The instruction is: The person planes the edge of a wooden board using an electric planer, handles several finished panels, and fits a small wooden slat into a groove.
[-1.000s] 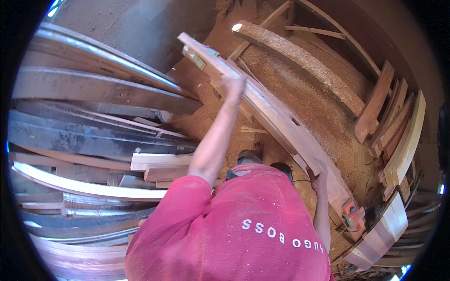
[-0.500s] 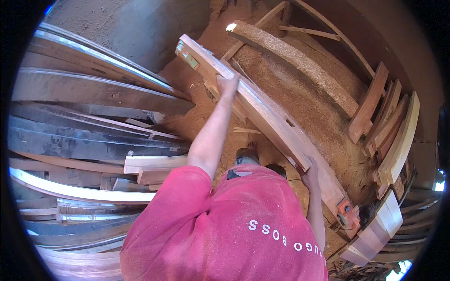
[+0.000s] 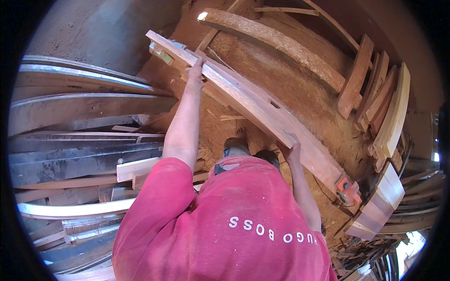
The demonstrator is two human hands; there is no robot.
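A long, narrow wooden plank (image 3: pixel 234 95) lies slantwise in front of me, from upper left to lower right. My left hand (image 3: pixel 196 72) is closed around it toward its far end, arm outstretched. At its near end my right hand (image 3: pixel 290 149) grips the edge and underside, with some fingers hidden. Under and beside the plank runs a wider wooden board (image 3: pixel 311 147) with a small dark slot. An orange metal fitting (image 3: pixel 347 188) sits at the board's near right end. Near its far end is a worn greenish metal fitting (image 3: pixel 161 55).
Behind the board lies a thick curved beam (image 3: pixel 276 41) on sawdust-covered ground. Several curved wood pieces (image 3: pixel 379 96) lean at the right, with a pale board stack (image 3: pixel 377 201) below them. Many long planks (image 3: pixel 75 164) are piled along my left side.
The whole scene has shifted left and slightly up in the picture as my view moved. Both hands keep their hold on the plank, which lies about as before over the board.
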